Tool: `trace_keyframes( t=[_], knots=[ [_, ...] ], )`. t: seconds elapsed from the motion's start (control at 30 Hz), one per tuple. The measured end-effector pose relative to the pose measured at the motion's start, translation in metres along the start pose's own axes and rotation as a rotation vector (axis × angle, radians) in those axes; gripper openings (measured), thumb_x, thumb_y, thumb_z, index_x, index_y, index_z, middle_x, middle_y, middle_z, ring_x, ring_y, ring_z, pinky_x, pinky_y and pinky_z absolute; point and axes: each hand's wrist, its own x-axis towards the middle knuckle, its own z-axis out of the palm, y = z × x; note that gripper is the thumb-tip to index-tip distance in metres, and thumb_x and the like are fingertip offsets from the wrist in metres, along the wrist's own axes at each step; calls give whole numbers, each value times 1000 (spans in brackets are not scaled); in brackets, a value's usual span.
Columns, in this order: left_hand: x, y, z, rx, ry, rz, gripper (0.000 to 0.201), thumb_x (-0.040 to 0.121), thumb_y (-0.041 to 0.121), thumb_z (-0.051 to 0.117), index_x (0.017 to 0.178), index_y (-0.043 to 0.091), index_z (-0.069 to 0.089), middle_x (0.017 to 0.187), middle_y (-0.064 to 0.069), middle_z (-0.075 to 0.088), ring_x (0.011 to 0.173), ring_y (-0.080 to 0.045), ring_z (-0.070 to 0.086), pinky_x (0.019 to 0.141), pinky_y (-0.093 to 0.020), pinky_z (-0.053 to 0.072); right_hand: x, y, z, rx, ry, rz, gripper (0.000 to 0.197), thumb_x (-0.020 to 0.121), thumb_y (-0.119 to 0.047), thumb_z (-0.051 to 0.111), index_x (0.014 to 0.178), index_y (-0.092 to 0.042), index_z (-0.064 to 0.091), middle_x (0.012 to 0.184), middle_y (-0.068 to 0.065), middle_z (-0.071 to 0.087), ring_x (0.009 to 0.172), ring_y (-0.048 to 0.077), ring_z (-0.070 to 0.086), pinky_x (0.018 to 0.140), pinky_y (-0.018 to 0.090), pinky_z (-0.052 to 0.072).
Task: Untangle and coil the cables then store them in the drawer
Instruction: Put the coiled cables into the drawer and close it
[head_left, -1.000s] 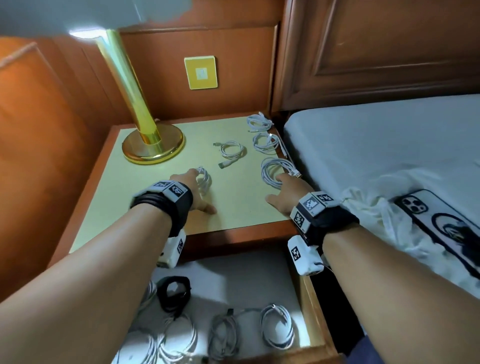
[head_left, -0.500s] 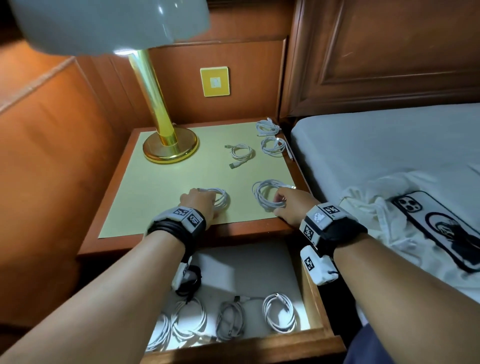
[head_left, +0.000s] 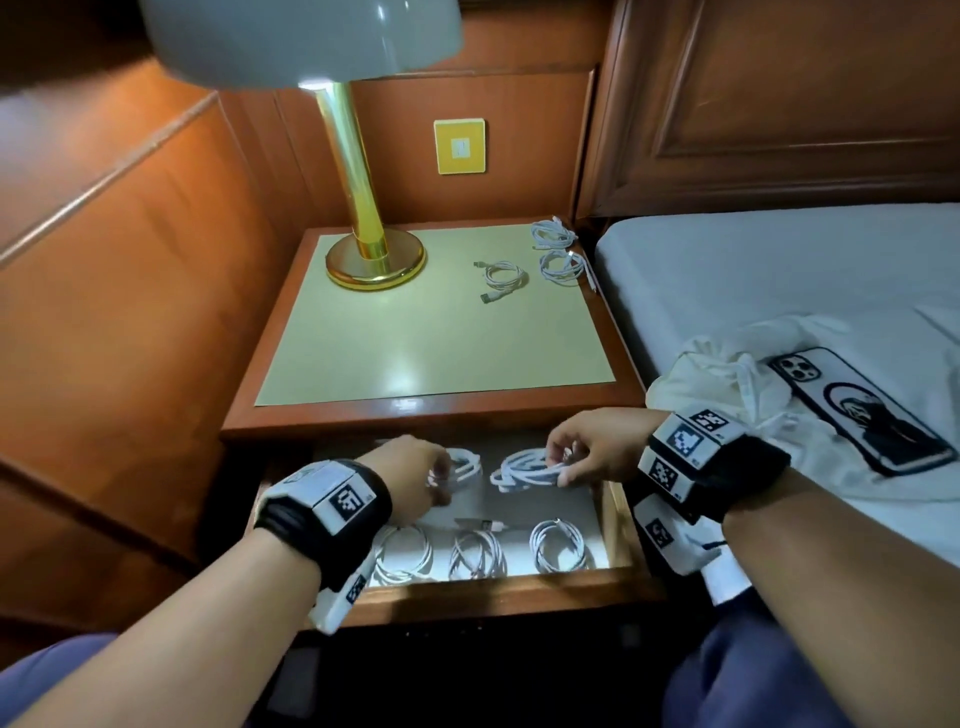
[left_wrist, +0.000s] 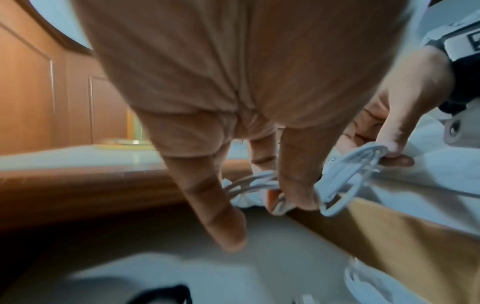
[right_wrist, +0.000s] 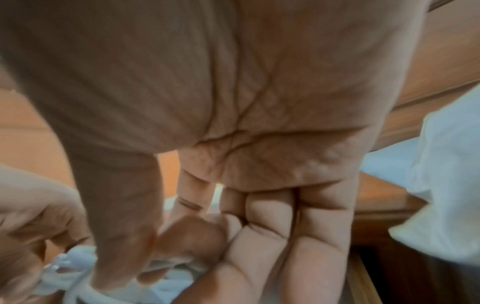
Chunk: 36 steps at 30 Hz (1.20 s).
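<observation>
Over the open drawer (head_left: 615, 506) my left hand (head_left: 415, 470) pinches a coiled white cable (head_left: 462, 465); the left wrist view shows that coil (left_wrist: 249, 183) between its fingertips. My right hand (head_left: 592, 452) pinches a second white coil (head_left: 524, 470), seen blurred under the thumb as the coil (right_wrist: 78, 267) in the right wrist view. Three coiled cables (head_left: 475, 553) lie along the drawer's front. Three more coils (head_left: 501, 275) stay on the nightstand top (head_left: 415, 338), at its back right.
A gold lamp (head_left: 371, 254) stands at the back left of the nightstand. The bed (head_left: 779, 280) on the right carries a white cloth (head_left: 727, 384) and a phone (head_left: 857, 410). Wooden panelling closes the left side.
Both hands lifted their coils off the nightstand top and carried them down and toward me over the open drawer. The head camera drew back.
</observation>
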Motion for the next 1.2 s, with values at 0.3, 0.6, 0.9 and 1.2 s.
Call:
trace_keyframes(
  t=[0.3,0.6,0.9,1.2],
  knots=[
    [24,9,26,171,-164,-96,32,94,33,65,121,15,68,123,-5,68,113,-25,64,93,-30,48,26,5,23,-156,-53,154,15,89,-29,74,99,-23,65,93,-4,70,73,13,67,57,21,45],
    [69,17,39,151,-188,-72,43,97,28,60,139,21,57,140,-4,60,128,-24,57,105,-28,44,59,13,25,-235,-7,179,30,91,-30,70,117,-16,66,119,2,68,109,19,62,90,30,49],
    [73,17,43,175,-284,-104,16,95,23,57,110,17,62,124,-13,66,101,-30,63,90,-33,50,69,17,38,-340,-15,268,39,87,-29,71,123,-17,66,117,4,70,100,23,68,87,35,57],
    [60,20,-22,-170,168,-13,25,98,35,61,86,14,69,86,-5,70,69,-18,66,60,-26,51,40,0,-10,22,359,116,18,92,-41,64,97,-26,72,98,-8,70,89,10,63,79,28,48]
  ],
)
